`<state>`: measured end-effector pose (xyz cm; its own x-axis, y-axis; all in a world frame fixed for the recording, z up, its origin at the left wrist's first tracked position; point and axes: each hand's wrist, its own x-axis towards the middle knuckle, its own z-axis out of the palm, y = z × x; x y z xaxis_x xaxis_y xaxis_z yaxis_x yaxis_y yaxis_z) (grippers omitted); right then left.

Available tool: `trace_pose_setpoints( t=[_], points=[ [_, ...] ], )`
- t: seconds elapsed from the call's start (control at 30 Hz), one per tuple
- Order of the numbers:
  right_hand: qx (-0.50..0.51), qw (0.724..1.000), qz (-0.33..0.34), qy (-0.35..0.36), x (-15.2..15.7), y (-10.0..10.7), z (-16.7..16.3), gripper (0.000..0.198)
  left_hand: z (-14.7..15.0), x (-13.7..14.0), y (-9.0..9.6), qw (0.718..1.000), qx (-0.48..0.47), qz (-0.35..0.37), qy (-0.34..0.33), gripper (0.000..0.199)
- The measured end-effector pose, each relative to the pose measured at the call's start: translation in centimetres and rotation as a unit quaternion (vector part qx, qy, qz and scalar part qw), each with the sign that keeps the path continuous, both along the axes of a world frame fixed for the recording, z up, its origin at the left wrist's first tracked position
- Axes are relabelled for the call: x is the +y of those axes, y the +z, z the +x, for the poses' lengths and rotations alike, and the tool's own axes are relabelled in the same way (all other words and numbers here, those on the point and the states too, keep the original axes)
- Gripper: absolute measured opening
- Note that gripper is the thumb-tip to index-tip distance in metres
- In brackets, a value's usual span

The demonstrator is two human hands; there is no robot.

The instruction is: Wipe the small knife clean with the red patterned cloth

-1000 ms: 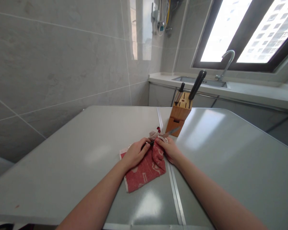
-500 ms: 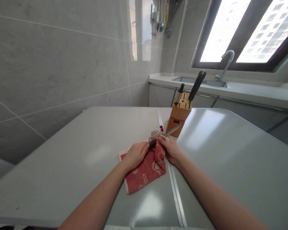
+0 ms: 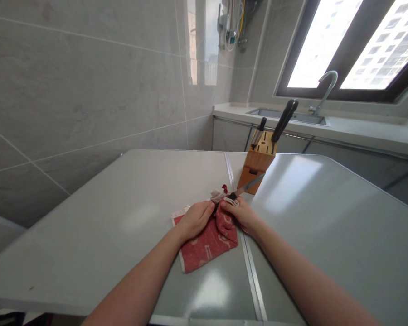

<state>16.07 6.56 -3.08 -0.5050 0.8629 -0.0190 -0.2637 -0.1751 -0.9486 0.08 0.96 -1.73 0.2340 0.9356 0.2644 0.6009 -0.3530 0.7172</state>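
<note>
Going left to right, using the knife block [image 3: 258, 160] as the landmark. Got a grey tiled wall [image 3: 88, 90] well off to the block's left, then a pale tabletop [image 3: 88, 217] running beneath it. Nearer the camera than the block and left of it, got the left hand [image 3: 197, 218] clasped around the black handle of a knife [image 3: 250, 184], presumably for control from the back end, with the blade angled away from the body. (Hard to see exactly how the fingers wrap, tbh.) Beneath that, also nearer and left of the block, see a red towel [image 3: 207, 253] lying partly flat, bunched near the handle, probably to put cloth between fingers and knife. Next, just in front of the block, see the right hand [image 3: 243, 215] pinching that bunch, likely to snug it against the knife. Can't tell about contact between blade and block; only looks crossed in front of it. Up in the block, see a slim handle [image 3: 262, 124] and a thick handle [image 3: 284, 121], both sticking up, handy for grabbing. Behind the block and to the right, got a sink [image 3: 306, 118] with a curved faucet [image 3: 328, 90].
</note>
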Motion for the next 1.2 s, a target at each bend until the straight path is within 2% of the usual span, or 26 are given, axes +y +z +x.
trace_pose_setpoints(
  t=[0.23, 0.7, 0.83, 0.97, 1.2],
  points=[
    [0.037, 0.999, -0.034, -0.016, 0.27, -0.24, 0.16, 0.027, 0.02, 0.06, 0.12, 1.000, -0.007, -0.018, 0.000, 0.045],
    [0.061, 0.997, -0.036, -0.030, 0.39, -0.05, 0.24, 0.025, 0.00, 0.18, 0.28, 0.999, 0.028, 0.005, 0.020, 0.029],
    [0.056, 0.997, -0.034, -0.031, 0.42, -0.10, 0.25, 0.025, -0.18, 0.18, 0.02, 0.999, 0.040, 0.000, 0.009, 0.030],
    [0.025, 1.000, -0.002, -0.013, 0.24, -0.01, 0.14, 0.026, -0.31, 0.26, -0.32, 0.999, 0.049, -0.009, -0.003, 0.031],
    [-0.036, 0.990, 0.128, 0.046, -0.19, 0.63, -0.22, 0.033, -0.27, 0.37, -0.32, 0.999, 0.036, -0.030, -0.022, 0.029]
  ],
)
